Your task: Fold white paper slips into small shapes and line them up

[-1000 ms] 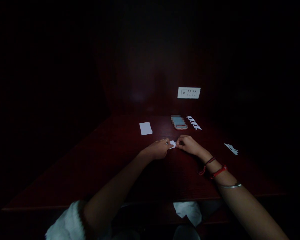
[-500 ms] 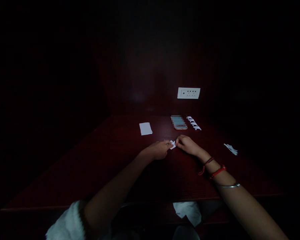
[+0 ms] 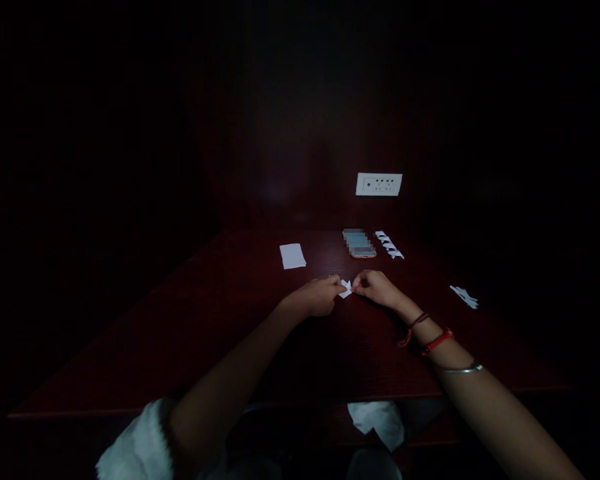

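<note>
Around one small folded white paper [image 3: 349, 287]: one left hand [image 3: 321, 296] at nine o'clock, one right hand [image 3: 378, 289] at three; one white rectangular paper stack [image 3: 293, 256] at ten; one pink-rimmed phone [image 3: 359, 244] and one white socket plate [image 3: 379, 185] at one; one row of white folded pieces [image 3: 389, 245], too small to count, at half past one; one bundle of white strips [image 3: 464, 297] at three; three bracelets [image 3: 439, 341], two red, one silver, at four.

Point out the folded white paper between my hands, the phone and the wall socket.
Folded white paper [image 3: 349, 287]: head view, on its exposed right part.
Phone [image 3: 359, 243]: head view, middle of its upper face.
Wall socket [image 3: 379, 185]: head view, faceplate centre.
</note>
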Motion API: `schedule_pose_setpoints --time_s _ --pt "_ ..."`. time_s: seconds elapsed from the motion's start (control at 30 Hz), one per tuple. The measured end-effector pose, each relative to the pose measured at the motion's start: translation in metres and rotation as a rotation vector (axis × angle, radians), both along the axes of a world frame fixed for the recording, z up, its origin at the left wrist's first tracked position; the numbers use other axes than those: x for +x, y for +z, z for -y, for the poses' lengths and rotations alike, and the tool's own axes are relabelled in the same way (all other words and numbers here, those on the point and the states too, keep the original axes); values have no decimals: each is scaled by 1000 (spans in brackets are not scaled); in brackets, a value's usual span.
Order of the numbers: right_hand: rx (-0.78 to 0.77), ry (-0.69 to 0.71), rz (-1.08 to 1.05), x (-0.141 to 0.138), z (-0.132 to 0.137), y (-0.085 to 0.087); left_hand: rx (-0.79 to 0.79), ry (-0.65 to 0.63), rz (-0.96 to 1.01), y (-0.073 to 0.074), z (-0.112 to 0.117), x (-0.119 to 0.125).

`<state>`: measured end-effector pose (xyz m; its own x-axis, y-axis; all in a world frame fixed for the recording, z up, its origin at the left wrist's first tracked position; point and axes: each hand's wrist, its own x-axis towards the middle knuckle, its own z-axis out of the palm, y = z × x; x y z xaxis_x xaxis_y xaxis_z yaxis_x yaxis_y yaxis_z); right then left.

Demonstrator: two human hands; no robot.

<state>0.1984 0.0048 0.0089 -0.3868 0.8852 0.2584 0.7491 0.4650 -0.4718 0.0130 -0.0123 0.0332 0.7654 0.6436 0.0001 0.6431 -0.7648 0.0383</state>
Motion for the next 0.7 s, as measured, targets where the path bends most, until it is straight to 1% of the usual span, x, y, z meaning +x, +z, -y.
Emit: schedule_pose_setpoints --time_s 0.17,0.37,0.47,0.7 --pt "-100 -60 -29 0 -1 -1 -16 1 -5 -1 -2 0" --pt "-127 -122 -42 -2 -2 0 12 -14 -9 -1 0 0" --pt "-105 -118 -50 -2 -2 0 10 -5 -4 0 1 0" --pt "36 7 -65 0 -3 0 17 18 -16 1 2 1"
